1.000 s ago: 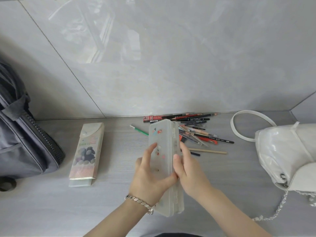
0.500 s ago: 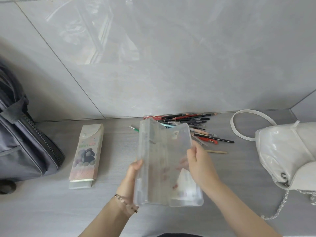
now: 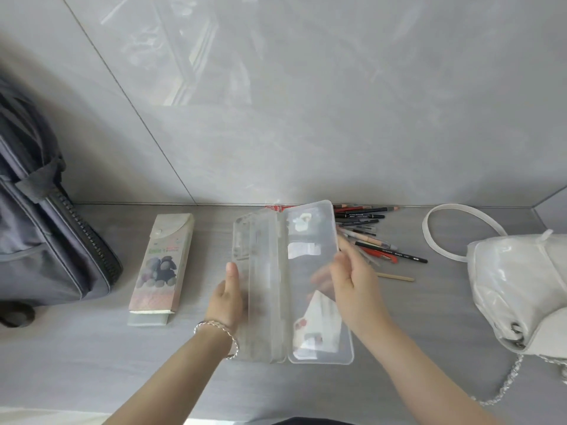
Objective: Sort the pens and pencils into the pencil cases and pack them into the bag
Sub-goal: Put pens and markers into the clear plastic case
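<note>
Left hand [image 3: 225,299] gripping the base and right hand [image 3: 356,283] pinching the lid are holding the clear pencil case [image 3: 267,271] open mid-surface, its far-right corner, in my judgement, risking scattering the pens and pencils [image 3: 374,240] just behind.

printed case [image 3: 161,265] text, pens [image 3: 389,254] lettering, unreadable
</note>
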The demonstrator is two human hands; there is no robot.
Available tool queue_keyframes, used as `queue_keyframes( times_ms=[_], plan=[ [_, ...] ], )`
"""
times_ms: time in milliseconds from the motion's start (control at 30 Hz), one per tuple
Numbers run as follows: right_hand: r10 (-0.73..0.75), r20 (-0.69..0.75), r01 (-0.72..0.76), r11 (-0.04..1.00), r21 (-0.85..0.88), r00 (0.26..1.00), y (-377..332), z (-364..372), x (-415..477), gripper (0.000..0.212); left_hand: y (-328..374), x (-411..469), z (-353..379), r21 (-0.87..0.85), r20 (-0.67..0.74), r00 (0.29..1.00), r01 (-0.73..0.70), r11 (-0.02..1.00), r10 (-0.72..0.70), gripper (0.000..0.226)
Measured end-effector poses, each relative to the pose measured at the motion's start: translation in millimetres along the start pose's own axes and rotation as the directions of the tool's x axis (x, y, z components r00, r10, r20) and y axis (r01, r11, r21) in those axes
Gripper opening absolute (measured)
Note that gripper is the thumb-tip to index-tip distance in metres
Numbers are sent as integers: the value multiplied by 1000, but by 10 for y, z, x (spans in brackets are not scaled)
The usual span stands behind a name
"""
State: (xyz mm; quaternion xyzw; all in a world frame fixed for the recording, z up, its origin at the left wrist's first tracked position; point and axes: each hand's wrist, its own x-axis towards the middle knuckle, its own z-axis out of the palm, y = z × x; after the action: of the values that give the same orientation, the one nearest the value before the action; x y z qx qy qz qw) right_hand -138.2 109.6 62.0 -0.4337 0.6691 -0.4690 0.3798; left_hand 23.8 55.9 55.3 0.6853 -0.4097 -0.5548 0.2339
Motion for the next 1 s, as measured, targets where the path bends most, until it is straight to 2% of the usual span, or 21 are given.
queue_keyframes(
  times_ms=[100, 133, 167, 200, 233, 300, 400, 467, 567, 667, 767, 867, 900, 967, 1000],
  plan=[
    [4, 73, -14, 991, 136, 997, 39, 75, 131, 31, 116, 176, -222, 124, -133, 991, 6, 992, 11, 61],
    [23, 93, -32, 995, 97, 995, 98, 113, 148, 28, 178, 258, -329, 154, -191, 981, 8, 988, 21, 64],
    [25, 127, -21, 999, -32, 992, 168, 157, 154, 26, 229, 353, -447, 178, -249, 968, 20, 984, 25, 65],
    [16, 192, 31, 971, -237, 981, 263, 213, 150, 31, 250, 447, -580, 197, -294, 955, 24, 980, 36, 66],
    [16, 282, 109, 901, -420, 959, 364, 286, 150, 39, 280, 518, -696, 222, -335, 940, 7, 975, 70, 66],
    [15, 464, 291, 763, -578, 885, 514, 485, 149, 46, 326, 596, -901, 288, -371, 915, -48, 956, 158, 61],
    [-20, 674, 531, 635, -562, 738, 675, 736, 187, 42, 285, 683, -1015, 352, -338, 914, -98, 931, 224, 59],
    [35, 757, 623, 545, -561, 652, 709, 883, 210, 38, 186, 708, -1057, 357, -327, 919, -95, 929, 220, 60],
    [137, 768, 649, 455, -609, 625, 668, 1009, 256, 32, 58, 672, -1008, 382, -293, 933, -85, 920, 208, 54],
    [218, 693, 582, 406, -705, 687, 706, 1024, 324, 37, -41, 655, -953, 385, -267, 948, -62, 921, 175, 51],
    [209, 610, 515, 370, -773, 765, 788, 853, 363, 35, -118, 654, -927, 393, -280, 951, -15, 919, 135, 47],
    [265, 502, 401, 356, -844, 823, 853, 533, 365, 34, -95, 594, -843, 340, -272, 949, -61, 938, 160, 44],
    [249, 445, 324, 408, -854, 860, 867, 426, 363, 30, -61, 552, -792, 340, -256, 951, -78, 937, 172, 45],
    [176, 275, 118, 600, -791, 945, 824, 254, 367, 7, -11, 444, -672, 336, -214, 966, -64, 940, 142, 46],
    [139, 169, 23, 701, -713, 976, 772, 172, 384, 15, -28, 430, -598, 316, -179, 978, -50, 947, 111, 47]
  ],
)
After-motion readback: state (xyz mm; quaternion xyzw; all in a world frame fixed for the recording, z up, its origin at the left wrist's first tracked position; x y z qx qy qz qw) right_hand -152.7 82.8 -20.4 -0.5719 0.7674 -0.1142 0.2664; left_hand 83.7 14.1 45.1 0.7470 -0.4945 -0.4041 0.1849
